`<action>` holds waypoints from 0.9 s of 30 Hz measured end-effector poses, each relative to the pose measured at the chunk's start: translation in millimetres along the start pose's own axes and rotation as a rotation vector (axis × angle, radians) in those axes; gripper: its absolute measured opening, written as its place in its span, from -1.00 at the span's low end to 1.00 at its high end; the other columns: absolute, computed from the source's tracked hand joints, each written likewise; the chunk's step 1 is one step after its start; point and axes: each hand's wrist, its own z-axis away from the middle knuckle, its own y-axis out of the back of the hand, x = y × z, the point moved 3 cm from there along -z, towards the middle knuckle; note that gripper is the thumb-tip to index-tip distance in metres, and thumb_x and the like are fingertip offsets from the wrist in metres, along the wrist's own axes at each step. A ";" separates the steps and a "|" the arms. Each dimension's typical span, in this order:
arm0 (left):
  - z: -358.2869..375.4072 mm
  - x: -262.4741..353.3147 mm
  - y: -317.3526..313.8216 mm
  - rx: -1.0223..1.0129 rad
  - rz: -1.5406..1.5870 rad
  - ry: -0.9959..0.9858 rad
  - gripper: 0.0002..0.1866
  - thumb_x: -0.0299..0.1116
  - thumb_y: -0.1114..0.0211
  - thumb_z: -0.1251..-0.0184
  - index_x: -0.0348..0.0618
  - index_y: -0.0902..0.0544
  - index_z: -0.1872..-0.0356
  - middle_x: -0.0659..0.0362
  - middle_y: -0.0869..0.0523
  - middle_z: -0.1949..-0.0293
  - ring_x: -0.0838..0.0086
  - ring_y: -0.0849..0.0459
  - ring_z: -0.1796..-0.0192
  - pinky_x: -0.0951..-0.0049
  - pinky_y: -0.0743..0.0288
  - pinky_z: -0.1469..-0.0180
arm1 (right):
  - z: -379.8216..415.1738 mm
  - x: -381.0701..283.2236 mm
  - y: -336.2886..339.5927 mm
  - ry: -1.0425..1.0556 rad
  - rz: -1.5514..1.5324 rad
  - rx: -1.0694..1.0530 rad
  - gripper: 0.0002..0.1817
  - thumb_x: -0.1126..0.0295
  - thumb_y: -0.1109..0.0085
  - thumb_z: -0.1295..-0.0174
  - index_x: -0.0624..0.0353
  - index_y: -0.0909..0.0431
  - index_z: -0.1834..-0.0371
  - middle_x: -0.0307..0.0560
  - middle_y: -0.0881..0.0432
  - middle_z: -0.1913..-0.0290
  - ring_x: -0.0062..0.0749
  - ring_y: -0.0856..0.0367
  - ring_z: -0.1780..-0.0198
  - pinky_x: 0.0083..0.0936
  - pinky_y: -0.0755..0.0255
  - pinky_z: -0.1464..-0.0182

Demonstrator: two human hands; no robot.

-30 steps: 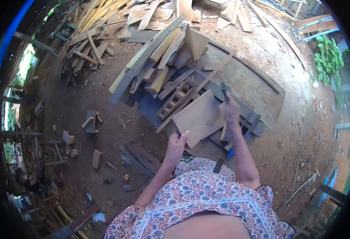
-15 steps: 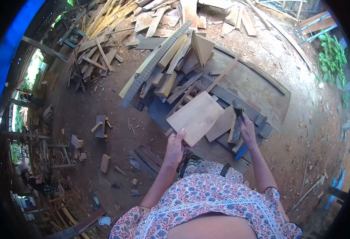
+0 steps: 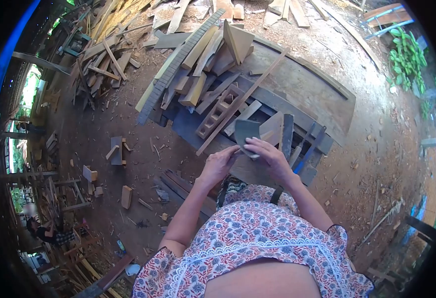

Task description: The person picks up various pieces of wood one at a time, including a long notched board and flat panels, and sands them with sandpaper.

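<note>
My left hand (image 3: 219,165) is closed at the near side of the work, its fingertips on a thin brown wooden board (image 3: 237,150) that shows almost edge-on. Close against it, my right hand (image 3: 268,155) grips a dark grey, bent sheet of sandpaper (image 3: 248,131), its fingers lying over the lower edge. Most of the board is hidden by the sheet and my fingers. Beyond my hands, a flat wooden piece (image 3: 272,124) lies on the low workbench (image 3: 310,89). To the right of it is a dark strip (image 3: 287,134).
A blue-handled tool (image 3: 305,158) lies at the bench's right. A slotted wooden block (image 3: 220,110) and a long thin stick (image 3: 245,97) are on the bench, with stacked offcuts (image 3: 198,89) to the left. Wood scraps cover the ground; another person (image 3: 44,228) is far left.
The board in my left hand has turned from face-on to nearly edge-on. My right hand has come left with the dark sheet, up to my left hand. The view has shifted slightly.
</note>
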 end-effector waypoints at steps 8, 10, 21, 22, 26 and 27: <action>27.4 -55.4 -44.4 0.367 -0.091 0.125 -0.33 -0.43 -0.20 -0.35 -0.01 -0.16 -0.46 -0.16 0.05 -0.49 0.00 -0.07 -0.48 0.27 -0.29 -0.33 | 4.1 59.2 -12.1 -0.049 0.224 -0.068 -0.63 0.59 -0.02 -0.28 0.04 -0.54 -0.13 -0.10 -0.56 -0.21 -0.14 -0.49 -0.25 -0.32 -0.36 -0.31; 30.3 -53.6 -41.1 0.546 0.553 0.337 -0.16 -0.58 -0.12 -0.28 -0.09 0.12 -0.51 -0.26 -0.05 -0.44 -0.04 -0.16 -0.45 0.14 -0.11 -0.43 | 15.4 61.1 -18.8 -0.024 0.275 -0.110 -0.64 0.56 -0.04 -0.28 0.02 -0.54 -0.12 -0.09 -0.55 -0.21 -0.13 -0.50 -0.24 -0.32 -0.38 -0.29; 40.2 -62.9 -68.2 0.314 1.546 0.515 -0.37 0.18 0.13 -0.49 -0.19 -0.35 -0.26 0.05 -0.54 -0.16 0.28 -0.57 -0.16 0.18 -0.49 -0.16 | 47.5 37.1 -65.6 -0.148 0.150 -0.334 -0.51 0.58 0.01 -0.19 0.00 -0.46 -0.22 0.02 -0.48 -0.26 -0.05 -0.48 -0.24 -0.27 -0.39 -0.26; 37.8 -63.8 -69.5 0.255 1.393 0.520 -0.39 0.15 0.12 -0.50 -0.20 -0.39 -0.22 0.06 -0.56 -0.13 0.32 -0.60 -0.12 0.25 -0.53 -0.13 | 43.5 28.1 -67.2 -0.150 0.150 -0.333 -0.51 0.58 0.01 -0.19 0.00 -0.46 -0.22 0.02 -0.48 -0.26 -0.05 -0.48 -0.24 -0.27 -0.39 -0.26; 32.1 -78.9 -90.0 0.078 1.584 0.541 -0.52 -0.03 0.03 -0.53 -0.23 -0.43 -0.19 0.08 -0.60 -0.07 0.38 -0.63 -0.05 0.37 -0.56 -0.08 | 42.7 17.5 -80.4 0.073 0.134 -0.448 -0.39 0.60 -0.16 -0.03 -0.02 -0.43 -0.24 -0.03 -0.39 -0.33 -0.02 -0.32 -0.37 -0.26 -0.31 -0.35; 35.0 -82.1 -96.2 0.150 1.510 0.558 -0.56 -0.09 0.00 -0.53 -0.24 -0.43 -0.18 0.09 -0.61 -0.05 0.40 -0.63 -0.04 0.38 -0.56 -0.08 | 44.0 20.6 -78.5 0.116 0.187 -0.429 -0.42 0.61 -0.12 -0.08 -0.03 -0.45 -0.24 -0.04 -0.41 -0.33 -0.05 -0.35 -0.35 -0.28 -0.32 -0.34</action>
